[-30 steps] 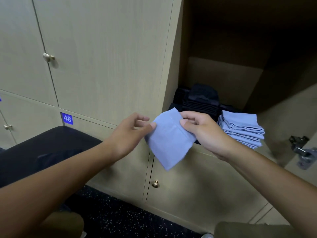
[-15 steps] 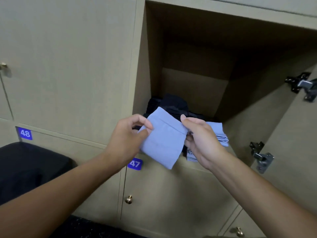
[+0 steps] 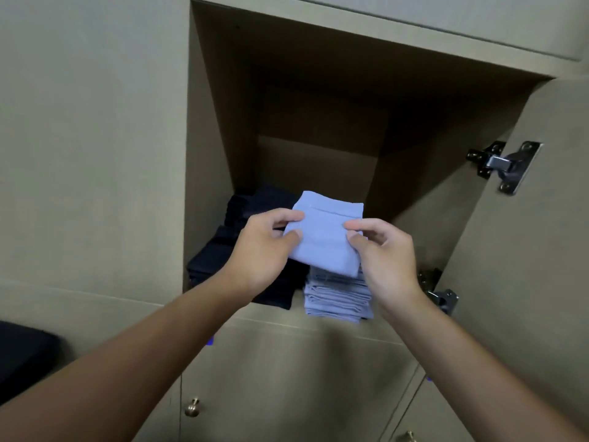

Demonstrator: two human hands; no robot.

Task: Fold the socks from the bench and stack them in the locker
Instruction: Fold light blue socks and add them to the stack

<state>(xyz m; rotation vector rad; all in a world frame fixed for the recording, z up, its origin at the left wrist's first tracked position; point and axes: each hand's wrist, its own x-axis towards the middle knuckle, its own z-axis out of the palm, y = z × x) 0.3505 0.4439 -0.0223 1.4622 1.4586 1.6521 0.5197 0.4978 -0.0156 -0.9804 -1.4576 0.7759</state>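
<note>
At the mouth of the open beige wooden locker (image 3: 223, 122) I see a folded light-blue sock (image 3: 325, 237) held flat, just above and in front of the stack of folded light-blue socks (image 3: 338, 298) that sits at the locker floor's front edge. Just to the left of that stack lies a pile of folded dark socks (image 3: 242, 250), running from the front lip back toward the rear wall. Above both piles the compartment stands dark and open right up to its ceiling, and to the right of the blue stack bare floor shows as far as the side wall. The locker door (image 3: 541, 250) is swung wide on the right, its two metal hinges (image 3: 503, 165) showing.

My left hand (image 3: 261, 250) pinches the sock's left edge between thumb and curled forefinger. My right hand (image 3: 382, 256) pinches the right edge the same way, its other fingers loosely bent. Both grips are closed on the cloth, forearms reaching up and inward from below. A small brass round knob (image 3: 192, 407) sits on a door beneath.
</note>
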